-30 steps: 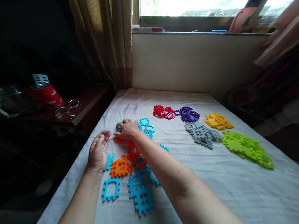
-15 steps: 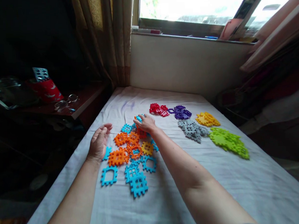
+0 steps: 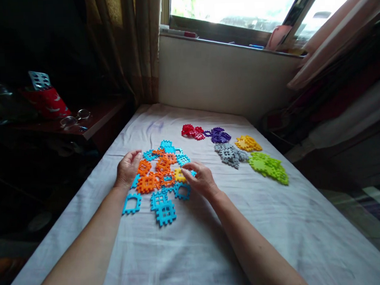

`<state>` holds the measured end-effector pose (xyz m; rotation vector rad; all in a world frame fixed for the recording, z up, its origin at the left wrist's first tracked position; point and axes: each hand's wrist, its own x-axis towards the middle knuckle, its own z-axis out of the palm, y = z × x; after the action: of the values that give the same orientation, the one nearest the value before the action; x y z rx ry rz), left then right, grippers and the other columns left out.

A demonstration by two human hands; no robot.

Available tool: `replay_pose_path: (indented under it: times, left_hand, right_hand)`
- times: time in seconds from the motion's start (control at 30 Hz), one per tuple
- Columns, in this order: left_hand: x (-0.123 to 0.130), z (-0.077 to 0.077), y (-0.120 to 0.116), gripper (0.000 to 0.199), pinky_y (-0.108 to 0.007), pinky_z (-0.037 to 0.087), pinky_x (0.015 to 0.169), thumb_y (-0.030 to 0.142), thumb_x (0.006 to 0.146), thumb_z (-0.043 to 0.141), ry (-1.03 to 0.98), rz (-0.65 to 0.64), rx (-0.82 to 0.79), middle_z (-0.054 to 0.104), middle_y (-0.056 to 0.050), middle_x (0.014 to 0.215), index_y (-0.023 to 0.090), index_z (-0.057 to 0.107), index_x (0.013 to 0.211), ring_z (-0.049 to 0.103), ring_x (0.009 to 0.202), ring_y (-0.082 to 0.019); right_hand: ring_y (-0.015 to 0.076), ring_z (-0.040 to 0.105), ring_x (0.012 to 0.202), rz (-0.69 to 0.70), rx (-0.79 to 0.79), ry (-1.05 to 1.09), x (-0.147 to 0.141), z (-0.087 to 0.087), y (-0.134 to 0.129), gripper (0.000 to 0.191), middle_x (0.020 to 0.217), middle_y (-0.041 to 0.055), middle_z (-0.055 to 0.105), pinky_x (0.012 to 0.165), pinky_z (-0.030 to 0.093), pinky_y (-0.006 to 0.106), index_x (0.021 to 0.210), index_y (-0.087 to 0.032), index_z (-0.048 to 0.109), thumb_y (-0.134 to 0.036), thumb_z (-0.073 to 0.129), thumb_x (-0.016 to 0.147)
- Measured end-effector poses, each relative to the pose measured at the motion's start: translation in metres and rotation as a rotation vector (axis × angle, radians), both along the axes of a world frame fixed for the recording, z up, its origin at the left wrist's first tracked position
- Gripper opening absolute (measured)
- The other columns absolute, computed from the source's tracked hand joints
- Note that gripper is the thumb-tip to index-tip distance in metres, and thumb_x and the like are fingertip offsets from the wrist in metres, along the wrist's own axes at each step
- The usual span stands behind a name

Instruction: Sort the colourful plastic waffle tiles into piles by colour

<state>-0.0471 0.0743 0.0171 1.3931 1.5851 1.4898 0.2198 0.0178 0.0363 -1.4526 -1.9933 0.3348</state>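
Note:
My left hand (image 3: 127, 169) is at the left edge of a loose heap of plastic interlocking tiles, fingers apart and slightly curled, holding nothing. It is beside an orange tile (image 3: 144, 167) and above a blue tile (image 3: 135, 181). At the heap's right side, my right hand (image 3: 200, 179) has its thumb and fingertips closed at the edge of a yellow tile (image 3: 179, 175), which lies flat in the heap. Its fingers partly hide a blue tile there. Nearer me lie a blue window tile (image 3: 165, 213) and a blue arch-frame tile (image 3: 132, 204).
Sorted piles lie farther right: red (image 3: 192, 132), purple (image 3: 220, 135), grey (image 3: 230, 154), yellow-orange (image 3: 248, 143) and lime green (image 3: 268, 167). A dark side table (image 3: 105, 114) at left carries eyeglasses (image 3: 75, 118) and a red container (image 3: 48, 103). A wall and window stand behind the sheet-covered surface.
My right hand has drawn back from the heap's far side to the yellow tile, uncovering blue and orange tiles. My left hand stays at the left edge. The view has shifted slightly.

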Motion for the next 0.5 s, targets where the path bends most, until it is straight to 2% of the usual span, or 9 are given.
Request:
replay_pose_path:
  times: [0.07,0.13,0.3,0.4,0.5]
  left_hand:
    - [-0.002,0.001,-0.004,0.050,-0.036,0.051,0.093,0.054,0.076,0.054,0.082,0.030,0.017,0.075,-0.011,0.104,0.016,0.070,0.105,0.068,0.100,-0.024]
    - [-0.007,0.001,-0.010,0.048,-0.036,0.051,0.094,0.052,0.078,0.053,0.203,0.077,0.025,0.075,-0.010,0.105,0.017,0.070,0.106,0.068,0.101,-0.024]
    - [-0.010,0.002,-0.025,0.034,-0.036,0.050,0.094,0.042,0.081,0.053,0.448,0.140,0.070,0.076,-0.010,0.106,0.021,0.073,0.099,0.068,0.103,-0.027]
    - [-0.008,0.007,-0.033,0.032,-0.036,0.049,0.096,0.040,0.083,0.050,0.508,0.143,0.133,0.075,-0.011,0.106,0.022,0.073,0.097,0.068,0.104,-0.028]
    - [-0.005,0.010,-0.048,0.037,-0.039,0.047,0.100,0.044,0.085,0.049,0.572,0.071,0.122,0.074,-0.012,0.109,0.022,0.072,0.103,0.067,0.105,-0.029]
  right_hand:
    - [0.0196,0.068,0.092,0.097,0.046,-0.021,-0.002,-0.004,-0.025,0.023,0.095,0.0051,0.074,0.086,0.052,0.032,0.095,-0.026,0.073,-0.040,0.056,0.094]
    - [0.0206,0.067,0.093,0.214,0.106,-0.059,-0.007,-0.007,-0.044,0.024,0.098,0.0064,0.074,0.087,0.051,0.034,0.100,-0.025,0.072,-0.044,0.061,0.091]
    - [0.0243,0.063,0.103,0.465,0.172,-0.177,-0.018,-0.007,-0.064,0.050,0.116,0.0093,0.070,0.093,0.047,0.039,0.119,-0.025,0.066,-0.059,0.069,0.082]
    - [0.0257,0.060,0.107,0.519,0.134,-0.265,-0.023,-0.005,-0.070,0.060,0.121,0.0084,0.069,0.094,0.045,0.040,0.123,-0.025,0.064,-0.065,0.070,0.079]
    - [0.0255,0.059,0.108,0.478,0.113,-0.303,-0.026,-0.007,-0.071,0.053,0.118,0.0071,0.070,0.096,0.043,0.040,0.119,-0.025,0.066,-0.062,0.070,0.081]
